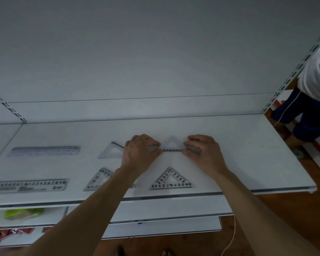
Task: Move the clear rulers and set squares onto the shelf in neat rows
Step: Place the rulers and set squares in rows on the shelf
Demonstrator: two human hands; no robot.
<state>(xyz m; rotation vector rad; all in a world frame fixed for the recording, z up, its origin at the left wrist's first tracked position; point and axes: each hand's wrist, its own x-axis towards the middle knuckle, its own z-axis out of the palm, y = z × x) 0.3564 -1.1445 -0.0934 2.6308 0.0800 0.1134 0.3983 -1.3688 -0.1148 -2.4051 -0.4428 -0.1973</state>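
Left hand [139, 151] and right hand [204, 150] pinch set square's [172, 149] ends, aligning it at twelve o'clock on shelf [248, 154]; gentle release likely next.

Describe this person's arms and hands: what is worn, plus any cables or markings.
The left arm and right arm show no sleeves anywhere in view. The left hand and right hand wear no gloves, and no ring, watch or bracelet shows. A thin white cable hangs beside the right arm. Where it attaches cannot be seen.
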